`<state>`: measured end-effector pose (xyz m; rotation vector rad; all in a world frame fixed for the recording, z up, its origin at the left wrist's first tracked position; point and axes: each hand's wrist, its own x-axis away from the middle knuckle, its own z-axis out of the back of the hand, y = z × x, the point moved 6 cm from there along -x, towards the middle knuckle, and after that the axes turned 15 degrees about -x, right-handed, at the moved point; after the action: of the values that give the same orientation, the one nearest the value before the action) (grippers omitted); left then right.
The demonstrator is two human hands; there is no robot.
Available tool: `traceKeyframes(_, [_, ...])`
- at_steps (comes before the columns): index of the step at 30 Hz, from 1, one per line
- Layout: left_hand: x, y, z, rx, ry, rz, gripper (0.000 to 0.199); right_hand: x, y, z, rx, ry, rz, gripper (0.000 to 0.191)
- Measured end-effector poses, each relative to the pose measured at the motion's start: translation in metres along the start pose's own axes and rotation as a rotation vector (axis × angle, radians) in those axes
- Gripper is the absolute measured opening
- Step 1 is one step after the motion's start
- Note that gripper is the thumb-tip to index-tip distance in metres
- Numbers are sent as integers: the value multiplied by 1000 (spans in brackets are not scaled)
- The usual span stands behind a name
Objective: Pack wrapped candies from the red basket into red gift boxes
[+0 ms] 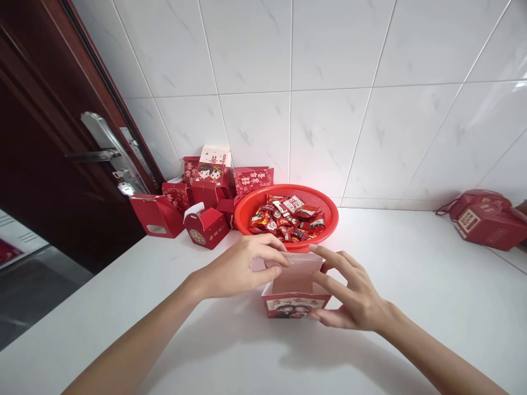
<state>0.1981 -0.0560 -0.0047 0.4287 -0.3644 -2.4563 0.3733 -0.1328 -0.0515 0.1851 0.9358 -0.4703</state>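
Note:
A small red cardboard gift box (294,306) stands upright on the white tabletop with its top open, its pale inside showing and a couple printed on the front. My left hand (251,260) is at the box's upper left, thumb and fingers closed on the raised flap edge. My right hand (349,291) grips the right side, thumb at the front lower corner and fingers at the side and back flap. Directly behind the box sits a red plastic basket (332,222), holding many wrapped candies (284,219).
Several folded red boxes (206,227) are grouped at the back left near the wall. Another dark red box (489,219) with a cord lies at the far right. A dark door (49,99) with a metal handle is beyond the table's left edge; a tiled wall (321,49) backs the table.

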Motion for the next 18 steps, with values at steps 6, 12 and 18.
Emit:
traceKeyframes(6, [-2, 14, -11, 117, -96, -74, 27, 0, -5, 1, -40, 14, 0, 48])
traceKeyframes(12, [-5, 3, 0, 237, 65, -54, 23, -2, -18, 7, -32, 116, 5, 51])
traceKeyframes(18, [-14, -41, 16, 406, 289, 138, 31, -2, -64, 7, -31, 157, 65, 19])
